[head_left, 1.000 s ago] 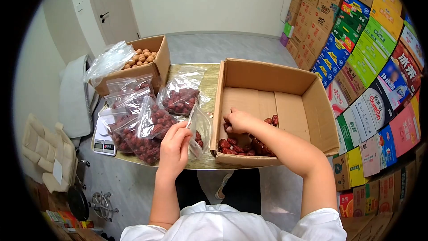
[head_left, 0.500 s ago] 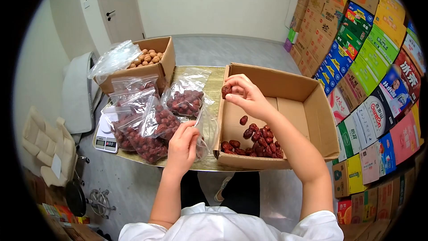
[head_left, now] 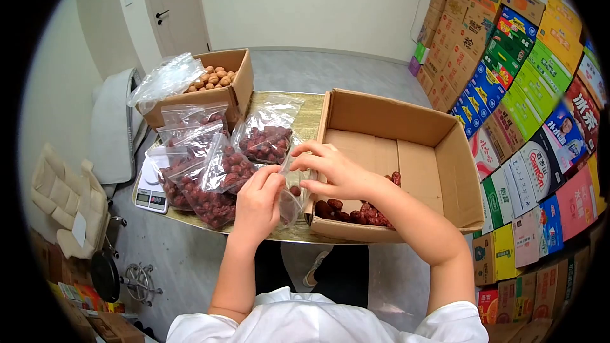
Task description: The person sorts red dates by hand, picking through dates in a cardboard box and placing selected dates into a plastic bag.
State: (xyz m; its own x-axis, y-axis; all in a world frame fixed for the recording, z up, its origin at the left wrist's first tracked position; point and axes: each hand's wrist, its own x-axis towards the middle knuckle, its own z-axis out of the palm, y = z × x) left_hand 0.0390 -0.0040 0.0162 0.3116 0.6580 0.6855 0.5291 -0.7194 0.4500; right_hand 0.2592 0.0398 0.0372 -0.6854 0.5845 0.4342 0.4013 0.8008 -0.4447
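Observation:
My left hand pinches the rim of a clear plastic bag at the table's front edge. At the bag's mouth my right hand has its thumb and fingers apart. A single red date shows just below those fingertips, inside or at the opening of the bag. More loose red dates lie in the near left corner of the large cardboard box, partly hidden by my right forearm. Filled zip bags of red dates are heaped left of my left hand.
A digital kitchen scale sits at the table's left edge. Behind the bags stands a carton of walnuts with flat empty plastic bags on its rim. Stacked cartons line the right wall; a beige chair is at left.
My right hand has moved left and down from above the box to the bag's mouth. Its fingers have opened, and the date from it is now at the bag.

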